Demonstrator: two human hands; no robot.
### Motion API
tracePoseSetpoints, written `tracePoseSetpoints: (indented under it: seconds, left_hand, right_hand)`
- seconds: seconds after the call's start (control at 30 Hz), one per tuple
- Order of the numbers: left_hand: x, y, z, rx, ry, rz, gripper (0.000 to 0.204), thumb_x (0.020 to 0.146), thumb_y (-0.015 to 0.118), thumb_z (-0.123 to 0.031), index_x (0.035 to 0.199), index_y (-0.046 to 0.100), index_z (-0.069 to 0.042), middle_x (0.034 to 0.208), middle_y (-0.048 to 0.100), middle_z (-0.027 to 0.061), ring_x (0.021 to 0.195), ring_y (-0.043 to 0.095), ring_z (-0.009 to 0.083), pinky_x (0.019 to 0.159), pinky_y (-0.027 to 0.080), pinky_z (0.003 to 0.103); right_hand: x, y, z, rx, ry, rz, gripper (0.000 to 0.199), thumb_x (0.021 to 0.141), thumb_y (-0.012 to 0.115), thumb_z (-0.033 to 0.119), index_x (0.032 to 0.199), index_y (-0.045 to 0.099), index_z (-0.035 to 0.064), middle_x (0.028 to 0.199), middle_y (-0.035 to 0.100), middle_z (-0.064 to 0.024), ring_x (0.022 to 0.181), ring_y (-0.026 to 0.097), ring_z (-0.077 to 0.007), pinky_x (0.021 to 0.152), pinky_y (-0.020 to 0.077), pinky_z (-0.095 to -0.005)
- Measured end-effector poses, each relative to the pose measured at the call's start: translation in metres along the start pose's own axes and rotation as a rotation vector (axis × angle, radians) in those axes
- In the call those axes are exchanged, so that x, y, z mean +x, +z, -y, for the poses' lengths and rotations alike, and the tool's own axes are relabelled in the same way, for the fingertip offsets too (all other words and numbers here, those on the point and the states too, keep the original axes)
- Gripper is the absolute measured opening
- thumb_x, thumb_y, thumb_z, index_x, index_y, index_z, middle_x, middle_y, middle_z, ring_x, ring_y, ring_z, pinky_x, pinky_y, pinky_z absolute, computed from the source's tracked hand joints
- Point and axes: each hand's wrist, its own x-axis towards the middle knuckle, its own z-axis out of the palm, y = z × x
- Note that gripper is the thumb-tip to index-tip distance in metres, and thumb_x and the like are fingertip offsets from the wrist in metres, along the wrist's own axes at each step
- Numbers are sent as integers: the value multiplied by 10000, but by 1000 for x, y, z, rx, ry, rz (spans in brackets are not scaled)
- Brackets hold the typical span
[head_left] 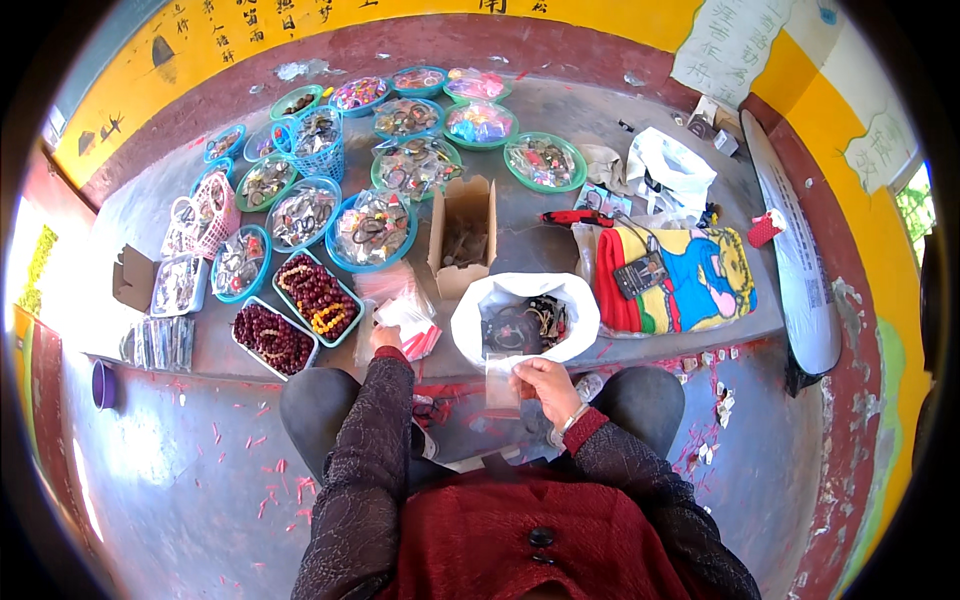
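Note:
My right hand (546,389) pinches a small clear plastic bag (502,390) by its edge, in front of a white plastic bag (470,328). That white bag stands with its mouth rolled wide and holds dark corded pieces (545,318). To the left, my left hand (385,340) is at the near edge of a spread stack of clear plastic bags with red strips (412,318). Its fingers look curled, and whatever is between them is hidden.
An open cardboard box (463,232) stands behind the white bag. Round baskets of packed trinkets, such as a blue one (372,267), fill the left and back. Trays of dark red bead strings (318,297) lie left. A colourful folded blanket (690,280) lies right.

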Motion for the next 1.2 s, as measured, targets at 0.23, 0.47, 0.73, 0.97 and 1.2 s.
tracePoseSetpoints:
  seconds: [0.23, 0.47, 0.73, 0.97, 1.2]
  left_hand:
    - [-8, 3, -20, -198, 151, -164, 220, 789, 502, -103, 975, 587, -20, 844, 619, 129, 822, 584, 256, 750, 456, 347]
    - [-63, -14, -102, 113, -183, -483, 318, 733, 542, -40, 1049, 577, -28, 988, 590, 224, 973, 545, 360, 841, 437, 396]
    - [-102, -6, -136, -229, 128, -454, 281, 775, 552, -42, 1052, 601, -50, 921, 618, 176, 897, 586, 271, 804, 448, 340]
    - [-259, -22, -214, -839, -200, 639, 243, 888, 535, -219, 1004, 565, -7, 848, 616, 51, 806, 577, 112, 726, 479, 269]
    - [-293, -37, -201, -922, -290, 711, 183, 864, 568, -172, 949, 581, -10, 829, 616, 58, 685, 583, 136, 607, 476, 260]
  right_hand:
    - [6, 2, -1, -28, 49, 30, 152, 856, 565, 171, 827, 597, 25, 728, 617, -29, 609, 572, -93, 550, 443, -219]
    - [12, 4, -5, -63, 69, 58, 144, 857, 561, 168, 831, 594, 30, 727, 620, -29, 605, 576, -97, 542, 443, -220]
    - [10, -1, 1, 63, 0, 22, 133, 862, 564, 164, 879, 600, 37, 750, 634, -33, 619, 580, -96, 556, 448, -220]
    - [4, -9, 7, 109, -6, 4, 131, 865, 573, 188, 885, 593, 60, 752, 617, -17, 650, 582, -105, 592, 454, -229]
    - [-8, -1, 11, 113, 24, 133, 123, 874, 560, 172, 882, 595, 55, 742, 600, 3, 627, 571, -88, 588, 460, -223]
